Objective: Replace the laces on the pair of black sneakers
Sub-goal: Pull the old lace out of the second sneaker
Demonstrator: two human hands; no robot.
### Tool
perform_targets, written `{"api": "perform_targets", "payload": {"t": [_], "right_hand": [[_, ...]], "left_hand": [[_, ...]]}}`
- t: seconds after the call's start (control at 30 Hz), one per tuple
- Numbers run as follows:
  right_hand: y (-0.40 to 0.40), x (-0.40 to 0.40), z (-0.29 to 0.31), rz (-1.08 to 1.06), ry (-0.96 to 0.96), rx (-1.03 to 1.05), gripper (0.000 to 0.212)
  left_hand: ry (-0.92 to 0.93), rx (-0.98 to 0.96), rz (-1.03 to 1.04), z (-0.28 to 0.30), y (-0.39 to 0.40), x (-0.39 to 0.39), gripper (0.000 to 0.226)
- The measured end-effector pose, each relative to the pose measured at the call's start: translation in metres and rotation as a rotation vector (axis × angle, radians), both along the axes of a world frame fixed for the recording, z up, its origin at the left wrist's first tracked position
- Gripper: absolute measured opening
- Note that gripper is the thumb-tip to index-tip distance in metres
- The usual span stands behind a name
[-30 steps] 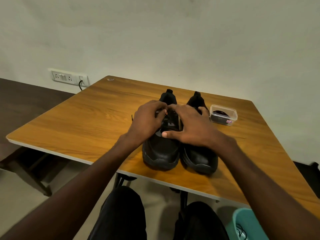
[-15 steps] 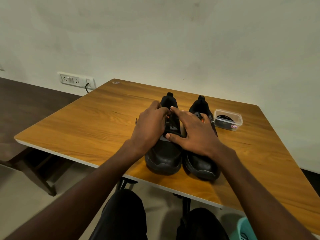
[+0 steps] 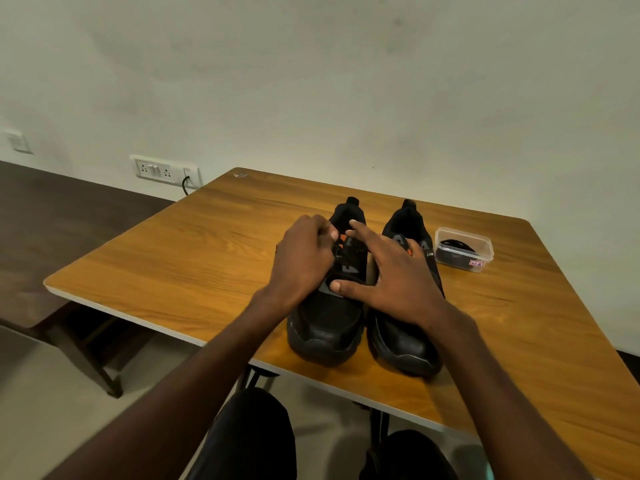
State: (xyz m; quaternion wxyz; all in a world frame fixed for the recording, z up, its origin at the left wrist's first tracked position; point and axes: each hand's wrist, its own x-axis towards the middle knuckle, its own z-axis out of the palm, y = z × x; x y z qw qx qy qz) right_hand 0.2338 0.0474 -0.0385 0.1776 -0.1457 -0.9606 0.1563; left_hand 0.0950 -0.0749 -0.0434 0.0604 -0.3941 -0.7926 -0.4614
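black sneakers [image 3: 363, 317]: matte pair, orange accents, side by side, toes at table [image 3: 173, 271] near edge | left hand [image 3: 304, 265] pinches lace | right hand [image 3: 391, 275] fingers spread across both

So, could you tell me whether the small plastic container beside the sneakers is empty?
Not empty: the clear plastic container holds a dark coiled bundle, likely laces. Lid: cannot tell.

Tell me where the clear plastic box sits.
The clear plastic box sits on the wooden table, far right in the head view, just beyond the right sneaker.
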Motion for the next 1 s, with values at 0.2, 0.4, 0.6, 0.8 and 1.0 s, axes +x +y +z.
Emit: {"api": "perform_targets", "payload": {"t": [0.2, 0.4, 0.6, 0.8, 1.0], "right_hand": [[0.001, 0.001, -0.001, -0.019, -0.016, -0.024, 0.106], [0.001, 0.001, -0.001, -0.017, -0.008, -0.046, 0.109], [0.001, 0.002, -0.001, -0.019, 0.028, -0.085, 0.113], [-0.002, 0.005, -0.004, -0.049, 0.059, 0.008, 0.114], [-0.004, 0.006, 0.015, -0.046, -0.032, 0.080, 0.120]], "left_hand": [[0.156, -0.064, -0.040, -0.002, -0.005, -0.007, 0.008], [0.033, -0.038, -0.021, -0.002, 0.002, -0.008, 0.012], [-0.447, 0.187, -0.070, -0.010, 0.005, -0.008, 0.020], [0.142, 0.031, -0.108, 0.001, -0.003, -0.015, 0.010], [-0.038, 0.074, -0.073, 0.007, -0.003, -0.014, 0.013]]}}
